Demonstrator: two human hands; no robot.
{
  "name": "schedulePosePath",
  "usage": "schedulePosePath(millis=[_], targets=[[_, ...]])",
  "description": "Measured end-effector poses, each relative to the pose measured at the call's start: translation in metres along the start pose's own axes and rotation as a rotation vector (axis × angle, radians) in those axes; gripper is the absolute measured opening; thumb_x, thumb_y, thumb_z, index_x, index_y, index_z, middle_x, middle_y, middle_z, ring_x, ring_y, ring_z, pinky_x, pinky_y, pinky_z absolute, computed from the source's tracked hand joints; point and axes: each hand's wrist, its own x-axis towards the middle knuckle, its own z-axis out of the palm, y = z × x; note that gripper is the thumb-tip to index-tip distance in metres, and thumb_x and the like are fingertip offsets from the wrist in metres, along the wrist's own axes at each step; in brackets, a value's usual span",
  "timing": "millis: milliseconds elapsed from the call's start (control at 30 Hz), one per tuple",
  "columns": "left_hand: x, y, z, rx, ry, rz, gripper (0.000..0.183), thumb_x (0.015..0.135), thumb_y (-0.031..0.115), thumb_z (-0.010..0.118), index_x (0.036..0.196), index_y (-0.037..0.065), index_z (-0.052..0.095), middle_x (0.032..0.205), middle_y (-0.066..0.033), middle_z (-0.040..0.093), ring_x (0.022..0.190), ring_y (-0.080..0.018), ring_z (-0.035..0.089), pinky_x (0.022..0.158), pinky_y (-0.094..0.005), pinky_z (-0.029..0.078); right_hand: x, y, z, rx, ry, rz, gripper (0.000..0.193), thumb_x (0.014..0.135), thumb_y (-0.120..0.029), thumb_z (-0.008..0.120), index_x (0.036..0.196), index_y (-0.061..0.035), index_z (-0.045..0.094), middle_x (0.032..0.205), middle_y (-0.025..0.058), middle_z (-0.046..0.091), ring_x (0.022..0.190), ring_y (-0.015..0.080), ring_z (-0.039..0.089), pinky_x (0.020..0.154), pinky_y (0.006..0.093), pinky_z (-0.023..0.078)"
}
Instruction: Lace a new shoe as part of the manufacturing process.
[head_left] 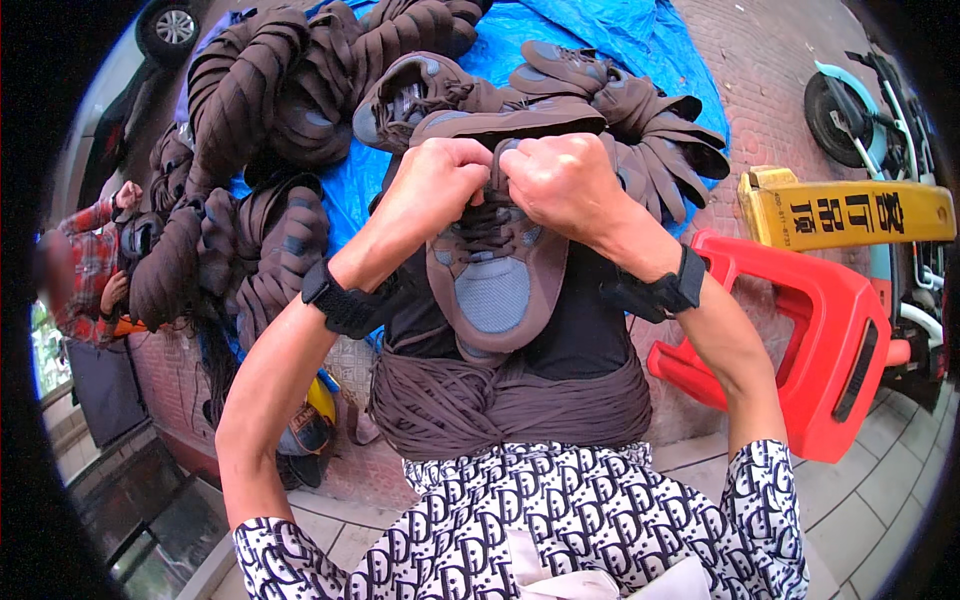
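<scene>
A dark brown sneaker (490, 290) with a blue-grey mesh toe rests on my lap, its toe pointing toward me. Dark laces (490, 222) cross over its front. At the upper end of the lacing, my left hand (440, 182) is closed in a pinch at a shoelace. Close beside it, my right hand (562, 185) is closed the same way, knuckles up. The fingertips of both hands are partly hidden, so the lace ends do not show clearly. A thick bundle of brown laces (510, 400) lies across my lap below the shoe.
Similar sneakers (430, 95) are heaped on a blue tarp (610, 30) ahead, with long stacked rows at left. A red plastic stool (830, 350) and a yellow sign board (850, 212) stand at right, near a parked bike (845, 115). Another person in plaid (90, 260) works at far left.
</scene>
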Motion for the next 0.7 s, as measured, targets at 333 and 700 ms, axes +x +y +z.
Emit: schedulePosePath(millis=[333, 700], targets=[[0.011, 0.006, -0.008, 0.054, -0.298, 0.005, 0.013, 0.08, 0.005, 0.049, 0.082, 0.002, 0.061, 0.058, -0.0033, 0.054, 0.042, -0.0113, 0.05, 0.037, -0.0263, 0.038, -0.004, 0.004, -0.007, 0.34, -0.038, 0.244, 0.014, 0.063, -0.016, 0.066, 0.068, -0.0082, 0.055, 0.064, 0.0069, 0.053, 0.065, 0.0242, 0.057, 0.058, 0.0368, 0.046], [0.004, -0.002, 0.0, 0.026, -0.162, 0.083, 0.012, 0.081, 0.009, 0.05, 0.077, 0.0, 0.057, 0.058, -0.0062, 0.054, 0.047, -0.0141, 0.052, 0.043, -0.03, 0.042, 0.019, 0.011, -0.015, 0.518, -0.244, 0.402, 0.024, 0.065, -0.021, 0.067, 0.086, -0.0083, 0.064, 0.071, 0.0121, 0.062, 0.068, 0.0275, 0.061, 0.061, 0.0353, 0.048]])
